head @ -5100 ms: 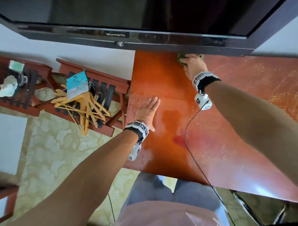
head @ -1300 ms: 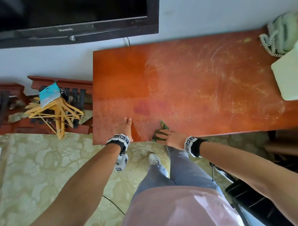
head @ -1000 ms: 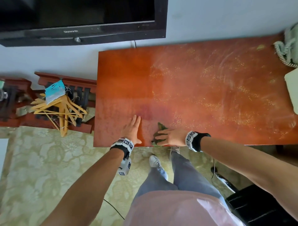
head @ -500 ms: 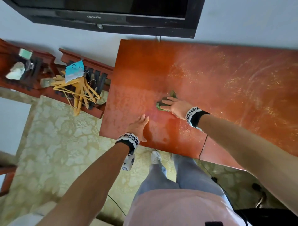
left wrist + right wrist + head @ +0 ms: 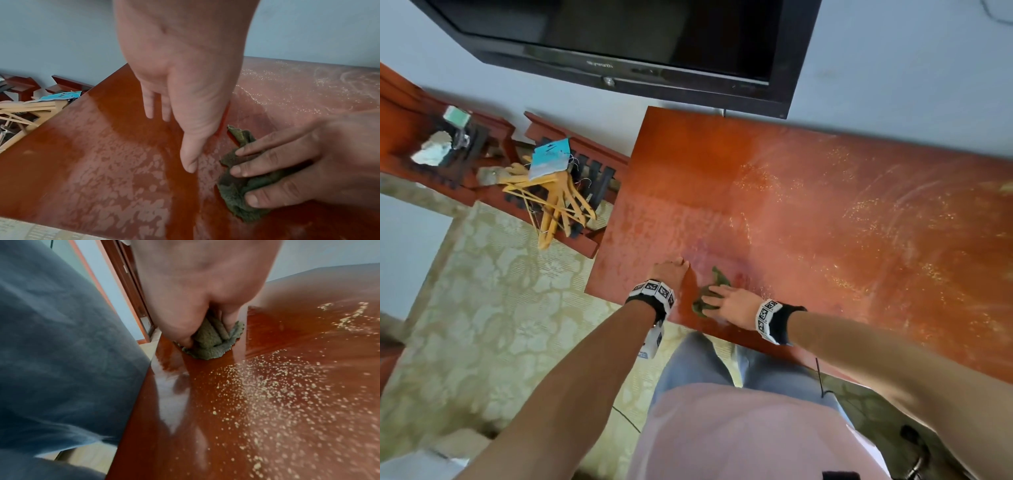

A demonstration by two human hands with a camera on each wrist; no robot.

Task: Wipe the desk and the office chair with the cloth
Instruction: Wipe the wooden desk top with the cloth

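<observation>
The red-brown desk (image 5: 825,212) carries pale dust and wipe streaks. A crumpled green cloth (image 5: 719,279) lies near its front edge, left of centre. My right hand (image 5: 729,303) presses down on the cloth, fingers bent over it and thumb bunching it (image 5: 207,344). My left hand (image 5: 673,274) lies flat on the desk just left of the cloth, fingers straight, holding nothing. In the left wrist view the left thumb (image 5: 190,160) points down beside the cloth (image 5: 236,188). A dark shape (image 5: 909,435) at the lower right may be the chair base.
A black television (image 5: 637,41) hangs on the wall above the desk's far edge. Left of the desk stands a red wooden rack with yellow hangers (image 5: 551,202) and a blue tag. Patterned carpet (image 5: 482,308) covers the floor. Yellowish specks (image 5: 277,394) dot the desk to the right.
My right hand has dragged the cloth from the desk's middle back to the front edge, beside the left hand. The left hand has stayed near the front edge.
</observation>
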